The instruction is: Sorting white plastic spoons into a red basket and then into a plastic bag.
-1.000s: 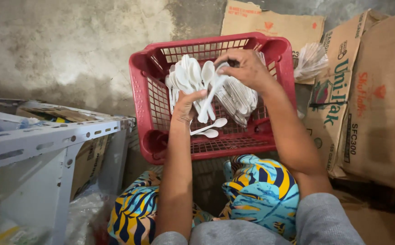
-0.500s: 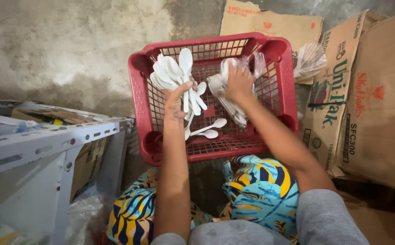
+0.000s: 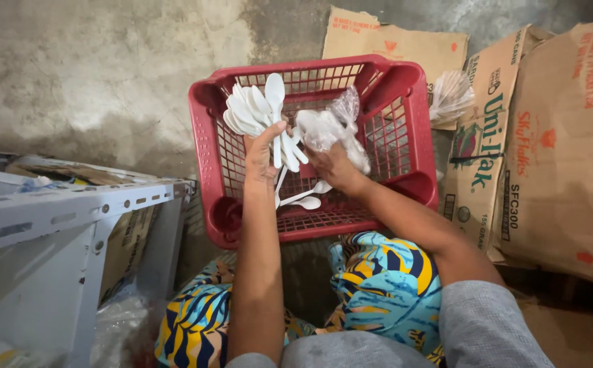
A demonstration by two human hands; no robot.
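Observation:
A red plastic basket [image 3: 416, 123] rests tilted on my knees. My left hand [image 3: 261, 153] grips a fanned bundle of white plastic spoons [image 3: 255, 112] over the basket's left half. My right hand [image 3: 334, 167] holds a clear plastic bag of white spoons [image 3: 334, 126] just to the right of the bundle. Two loose white spoons [image 3: 307, 197] lie on the basket's mesh bottom below both hands.
Flattened brown cardboard boxes [image 3: 549, 150] lean against the wall on the right, with a clear bag [image 3: 450, 95] beside them. A white metal rack [image 3: 51, 225] stands at the left with cardboard behind it. A rough concrete wall [image 3: 105, 61] is behind the basket.
The one mass of spoons held by both hands has split: my left hand took a bundle to the left, and my right hand dropped lower with the bagged spoons.

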